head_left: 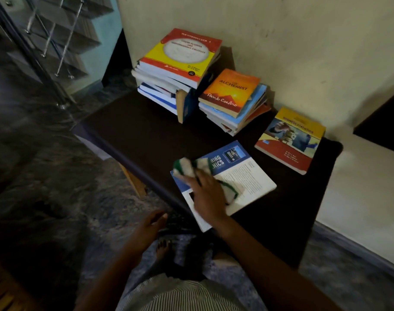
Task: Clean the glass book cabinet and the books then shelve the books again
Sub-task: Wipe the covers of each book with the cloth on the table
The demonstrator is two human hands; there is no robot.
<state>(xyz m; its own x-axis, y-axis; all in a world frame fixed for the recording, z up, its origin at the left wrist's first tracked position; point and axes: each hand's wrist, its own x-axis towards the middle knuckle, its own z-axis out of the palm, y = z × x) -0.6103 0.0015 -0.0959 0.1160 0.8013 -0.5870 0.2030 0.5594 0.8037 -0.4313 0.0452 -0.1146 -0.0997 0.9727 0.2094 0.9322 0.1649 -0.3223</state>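
Note:
A blue and white book (247,173) lies flat near the front edge of a dark cushioned bench (135,131). My right hand (208,196) presses a white cloth with green stripes (189,168) onto its cover. My left hand (150,227) hangs off the bench's front edge with fingers apart, holding nothing. At the back stand two stacks of books: a tall one topped by a red and yellow book (185,55), and a lower one topped by an orange paperback (230,92). A single yellow and red book (290,140) lies flat at the right.
The bench stands against a cream wall (303,41). A staircase with a metal railing (57,41) is at the upper left. A dark shelf edge (384,122) juts out at the right. My bare foot (162,250) is on the dark marbled floor.

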